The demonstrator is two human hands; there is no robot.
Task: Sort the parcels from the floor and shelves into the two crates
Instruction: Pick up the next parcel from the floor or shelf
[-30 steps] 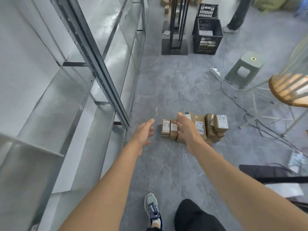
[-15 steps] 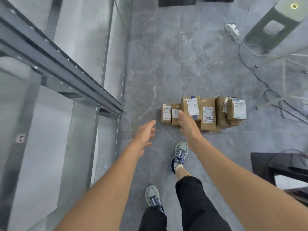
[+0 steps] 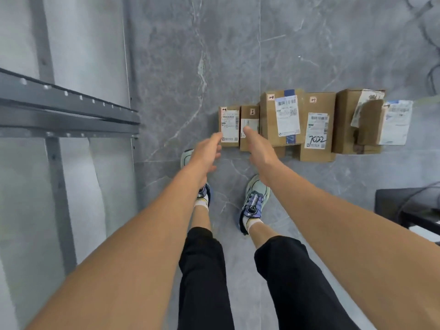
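Note:
Several brown cardboard parcels with white labels stand in a row on the grey floor. The leftmost small parcel (image 3: 229, 125) and the narrow parcel (image 3: 249, 120) beside it lie just beyond my fingertips. My left hand (image 3: 207, 153) reaches toward the leftmost parcel's near left corner, fingers extended, holding nothing. My right hand (image 3: 259, 148) stretches over the near end of the narrow parcel, fingers straight. A taller parcel (image 3: 282, 117), one marked 7022 (image 3: 317, 129) and a stack with torn labels (image 3: 366, 125) sit further right. No crate is in view.
A grey metal shelf rack (image 3: 66, 110) runs along the left with pale shelf boards. My two feet in light sneakers (image 3: 253, 203) stand just short of the parcels. A dark object (image 3: 409, 206) and cables (image 3: 433, 75) lie at the right.
I have stepped up to the parcels and tipped my head down, so the crates and stool left the view. Both hands have come close to the two leftmost parcels.

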